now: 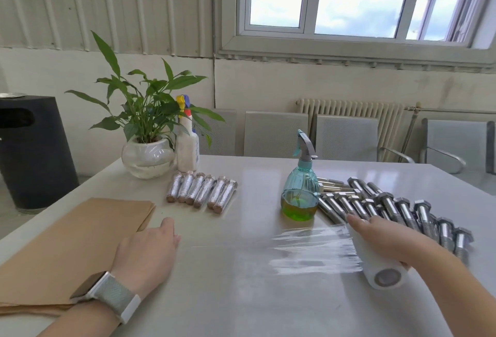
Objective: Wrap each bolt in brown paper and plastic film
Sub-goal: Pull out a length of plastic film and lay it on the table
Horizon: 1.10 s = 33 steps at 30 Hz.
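I see a pale grey surface [241, 296] from above my hands. My right hand [386, 237] lies over a white roll of clear plastic film [375, 261], its grip curled round the roll, and a sheet of film [308, 248] stretches leftward from it, flat on the surface. My left hand [150, 250], with a watch on a pale band [107, 293] at the wrist, rests flat with fingers loosely straight, holding nothing, at the near edge of a stack of brown paper sheets [80, 240]. Just behind the right hand lies a heap of bare steel hex bolts [389, 207]. A teal spray bottle with yellow-green liquid [300, 194] stands beside them. Farther back on the left, six wrapped bolts [201, 191] lie in a row, near a potted green plant in a glass bowl [147, 146] and a white spray bottle [187, 148].
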Each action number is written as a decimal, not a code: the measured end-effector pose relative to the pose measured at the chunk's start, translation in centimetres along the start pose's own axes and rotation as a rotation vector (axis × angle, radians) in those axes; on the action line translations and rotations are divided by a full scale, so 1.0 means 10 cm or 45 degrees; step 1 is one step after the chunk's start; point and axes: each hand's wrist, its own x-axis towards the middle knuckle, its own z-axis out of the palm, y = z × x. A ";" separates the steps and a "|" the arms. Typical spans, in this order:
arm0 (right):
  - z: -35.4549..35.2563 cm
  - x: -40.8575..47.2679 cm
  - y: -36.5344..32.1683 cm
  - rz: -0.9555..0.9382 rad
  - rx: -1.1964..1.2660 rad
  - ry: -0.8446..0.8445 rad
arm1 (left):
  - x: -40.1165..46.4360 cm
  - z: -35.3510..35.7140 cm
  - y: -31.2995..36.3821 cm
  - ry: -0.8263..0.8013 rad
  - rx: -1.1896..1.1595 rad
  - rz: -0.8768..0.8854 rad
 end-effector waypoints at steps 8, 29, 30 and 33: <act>0.05 0.01 0.05 -0.017 -0.125 0.073 | -0.18 0.03 -0.02 0.136 -0.022 -0.006; 0.04 -0.17 0.02 -0.102 0.032 0.109 | -0.19 -0.04 0.00 0.167 -0.488 0.105; 0.05 -0.18 0.02 -0.103 0.037 0.109 | -0.18 -0.06 0.00 0.167 -0.496 0.142; 0.05 -0.20 0.00 -0.088 0.031 0.108 | -0.17 -0.07 0.01 0.186 -0.402 0.234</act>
